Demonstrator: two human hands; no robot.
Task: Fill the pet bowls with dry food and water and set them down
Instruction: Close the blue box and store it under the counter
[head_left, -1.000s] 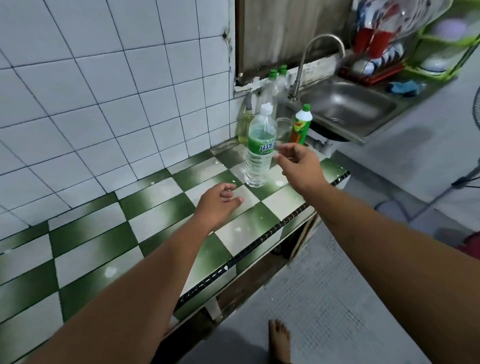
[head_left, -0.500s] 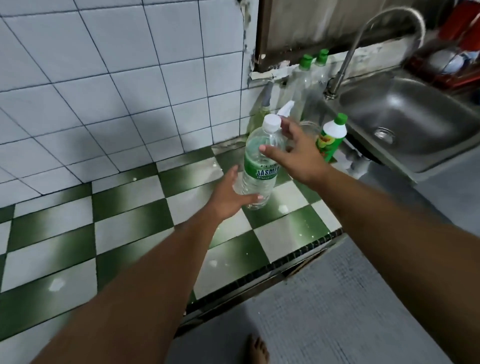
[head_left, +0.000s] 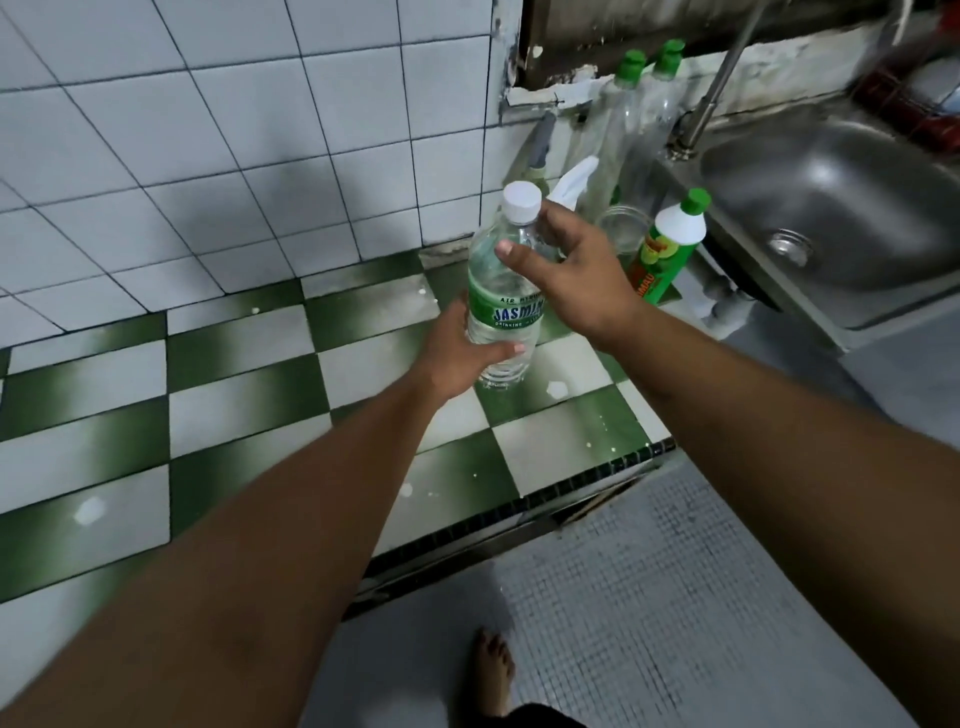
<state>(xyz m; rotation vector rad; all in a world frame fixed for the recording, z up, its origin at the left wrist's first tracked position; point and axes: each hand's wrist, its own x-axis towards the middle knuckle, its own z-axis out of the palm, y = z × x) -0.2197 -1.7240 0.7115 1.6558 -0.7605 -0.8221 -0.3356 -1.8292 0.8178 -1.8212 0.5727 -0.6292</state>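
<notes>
The clear plastic water bottle with a green label and white cap (head_left: 501, 291) is at the far end of the green and white checked tile surface (head_left: 249, 374), leaning a little. The left hand (head_left: 457, 353) is wrapped round its lower part. The right hand (head_left: 576, 270) is curled round its top, just under the cap. No pet bowl shows here. The bottle looks thin and soft, so a hard squeeze once the cap is off could push water out onto the grey floor (head_left: 675, 597) by the bare foot (head_left: 493, 670) and make it slippy. The green and white soap bottle with a green cap (head_left: 667, 244) and the small clear glass cup (head_left: 621, 228) stand just behind the right hand. A quick swing could knock them over.
</notes>
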